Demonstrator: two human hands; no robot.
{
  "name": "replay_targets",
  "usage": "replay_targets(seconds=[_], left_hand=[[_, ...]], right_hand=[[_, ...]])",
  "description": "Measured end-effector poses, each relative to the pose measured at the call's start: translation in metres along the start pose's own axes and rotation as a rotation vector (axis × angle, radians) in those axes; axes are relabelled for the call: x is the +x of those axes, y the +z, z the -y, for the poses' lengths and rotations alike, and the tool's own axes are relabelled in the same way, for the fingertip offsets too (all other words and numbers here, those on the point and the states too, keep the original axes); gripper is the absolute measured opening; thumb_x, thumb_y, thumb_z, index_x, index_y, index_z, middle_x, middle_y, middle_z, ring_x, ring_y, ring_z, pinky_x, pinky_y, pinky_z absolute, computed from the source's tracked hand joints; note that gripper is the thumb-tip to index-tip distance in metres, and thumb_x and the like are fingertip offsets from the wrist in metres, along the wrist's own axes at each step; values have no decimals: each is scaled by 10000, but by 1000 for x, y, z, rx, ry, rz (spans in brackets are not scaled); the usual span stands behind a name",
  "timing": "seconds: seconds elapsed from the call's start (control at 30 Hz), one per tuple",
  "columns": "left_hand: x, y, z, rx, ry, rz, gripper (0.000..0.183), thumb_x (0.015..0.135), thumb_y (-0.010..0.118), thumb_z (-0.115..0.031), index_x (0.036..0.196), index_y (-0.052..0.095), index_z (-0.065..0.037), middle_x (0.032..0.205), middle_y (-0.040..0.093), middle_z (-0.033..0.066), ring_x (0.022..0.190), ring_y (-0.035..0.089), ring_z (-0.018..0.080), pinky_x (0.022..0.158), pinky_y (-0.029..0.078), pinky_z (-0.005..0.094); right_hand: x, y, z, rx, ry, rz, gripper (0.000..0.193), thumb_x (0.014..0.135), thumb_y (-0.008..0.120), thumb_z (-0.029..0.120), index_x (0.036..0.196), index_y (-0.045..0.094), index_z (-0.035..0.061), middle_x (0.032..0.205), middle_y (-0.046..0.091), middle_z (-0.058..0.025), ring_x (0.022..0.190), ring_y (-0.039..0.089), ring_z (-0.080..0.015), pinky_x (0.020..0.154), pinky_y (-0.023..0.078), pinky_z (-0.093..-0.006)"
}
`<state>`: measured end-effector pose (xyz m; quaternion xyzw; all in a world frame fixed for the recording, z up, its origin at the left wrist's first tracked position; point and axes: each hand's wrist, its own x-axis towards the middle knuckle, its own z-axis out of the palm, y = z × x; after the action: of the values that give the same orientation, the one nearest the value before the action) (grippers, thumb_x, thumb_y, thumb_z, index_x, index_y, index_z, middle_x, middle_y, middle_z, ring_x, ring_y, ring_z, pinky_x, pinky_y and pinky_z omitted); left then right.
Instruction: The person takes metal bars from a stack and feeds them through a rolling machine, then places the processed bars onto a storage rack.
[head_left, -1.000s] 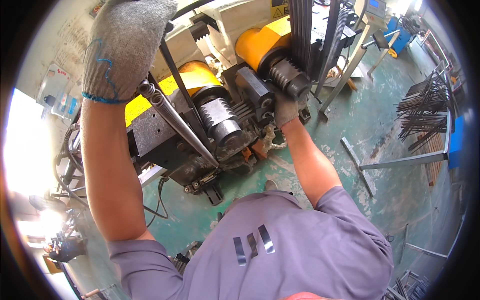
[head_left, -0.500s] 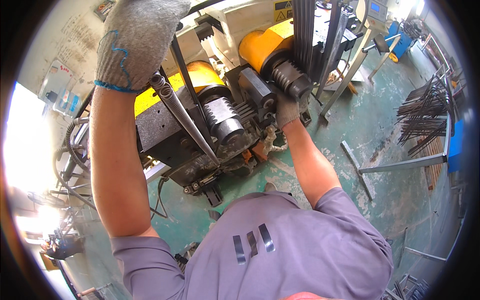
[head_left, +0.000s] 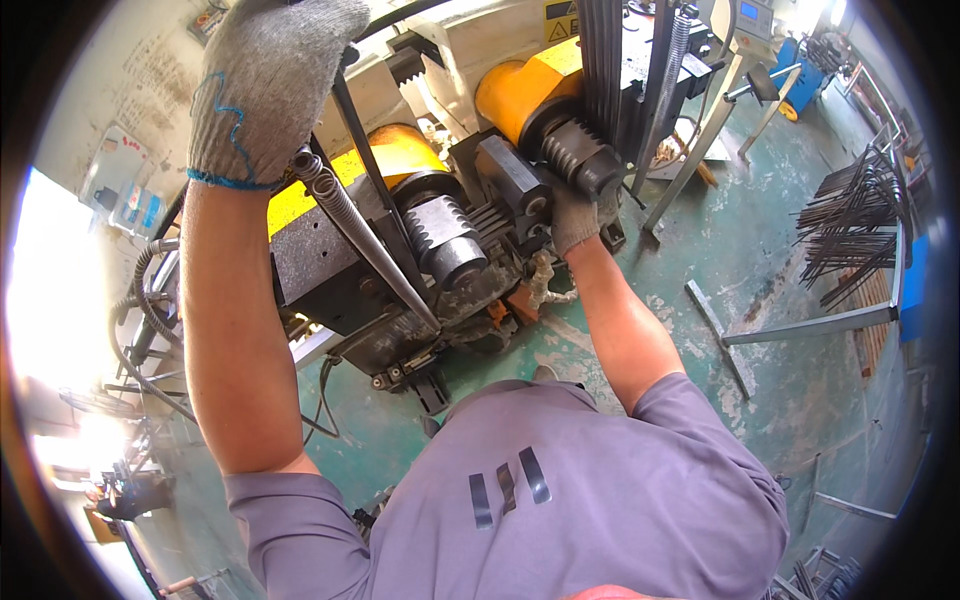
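Observation:
My left hand (head_left: 265, 95), in a grey knitted glove with a blue cuff edge, is raised at the upper left. It curls over the machine's top by a thin black bar (head_left: 408, 16); its fingertips and what they hold are hidden. Below it stand a coil spring (head_left: 335, 195) and a slanting dark rod (head_left: 365, 150). My gloved right hand (head_left: 574, 218) reaches in under a ridged black roller (head_left: 583, 160), beside a black block (head_left: 513, 175); its fingers are out of sight. Another ridged roller (head_left: 440, 232) sits to the left.
Yellow housings (head_left: 505, 95) carry the rollers. A bundle of dark bars (head_left: 602, 70) stands upright at the machine's right. Thin rods (head_left: 850, 225) are piled on a metal rack (head_left: 810, 325) at far right. A corrugated hose (head_left: 150, 280) hangs at left, above green floor (head_left: 690, 260).
My left hand has shifted slightly down and left at the machine's top. The right hand stays beneath the roller, with no clear change.

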<state>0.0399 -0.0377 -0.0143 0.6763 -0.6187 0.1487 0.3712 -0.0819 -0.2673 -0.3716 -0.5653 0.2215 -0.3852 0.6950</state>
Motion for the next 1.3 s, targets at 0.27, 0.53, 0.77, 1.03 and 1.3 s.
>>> replay_targets(seconds=[0.27, 0.53, 0.77, 1.03, 1.3], left_hand=[[-2, 13, -8, -63, -325, -110, 457, 958, 767, -295, 1262, 651, 26, 899, 725, 99, 817, 733, 179, 699, 578, 269], [-7, 11, -37, -45, -573, -257, 443, 945, 695, -166, 1292, 590, 88, 947, 729, 148, 838, 726, 216, 829, 586, 327], [-26, -25, 11, -207, -450, -41, 403, 894, 710, -98, 1251, 607, 56, 981, 736, 176, 911, 749, 277, 936, 613, 418], [-25, -34, 3, -333, -533, 64, 502, 850, 820, -187, 1267, 644, 32, 1021, 754, 167, 969, 759, 299, 973, 607, 423], [-22, -20, -23, -289, -572, -9, 509, 854, 800, -202, 1265, 642, 54, 1010, 757, 178, 968, 751, 314, 969, 591, 408]], right_hand=[[10, -8, -21, 18, -19, -28, 276, 971, 717, 179, 1177, 733, -5, 1129, 727, -94, 1005, 686, -159, 858, 566, -343], [10, -4, -20, -71, -68, -11, 327, 947, 737, 174, 1210, 724, -19, 1180, 735, -133, 1084, 691, -218, 944, 540, -348], [-2, -11, -39, -117, 11, 109, 184, 948, 704, 120, 1058, 776, -8, 1063, 759, -80, 960, 706, -149, 847, 544, -304], [-9, -9, -23, -12, 46, 76, 153, 945, 670, 85, 1003, 790, 9, 933, 765, -73, 839, 713, -143, 743, 548, -302], [1, -16, -49, 125, 26, 57, 180, 913, 745, 55, 1073, 750, -28, 994, 760, -92, 893, 708, -184, 791, 545, -316]])
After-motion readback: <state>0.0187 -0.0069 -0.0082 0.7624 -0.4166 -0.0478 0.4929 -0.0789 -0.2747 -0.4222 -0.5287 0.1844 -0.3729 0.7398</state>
